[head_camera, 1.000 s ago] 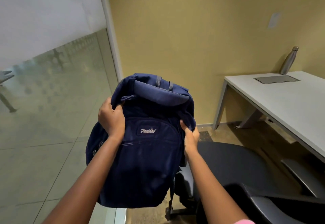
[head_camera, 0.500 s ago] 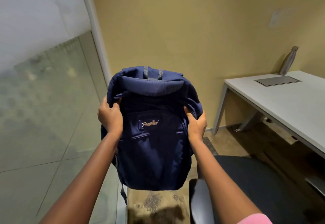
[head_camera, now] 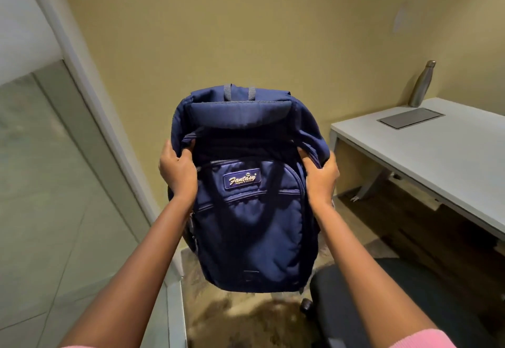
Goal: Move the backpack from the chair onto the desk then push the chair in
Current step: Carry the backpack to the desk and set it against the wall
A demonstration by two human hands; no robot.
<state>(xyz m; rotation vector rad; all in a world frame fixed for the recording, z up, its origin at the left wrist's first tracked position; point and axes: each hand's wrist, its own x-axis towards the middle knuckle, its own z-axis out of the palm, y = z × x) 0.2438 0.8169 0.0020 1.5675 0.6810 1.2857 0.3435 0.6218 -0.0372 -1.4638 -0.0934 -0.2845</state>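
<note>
Both grips on backpack [head_camera: 250, 211] — fingertips hidden

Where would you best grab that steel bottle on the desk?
Take the steel bottle around its wide lower body, coming from the open room side, since it stands upright near the wall on the desk; its neck narrows toward the cap, offering less hold.

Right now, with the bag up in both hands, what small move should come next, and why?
Probably swing the backpack rightward toward the desk. Both the left hand and right hand grip it clear of the chair, and the near desktop looks bare, away from the bottle.
</note>
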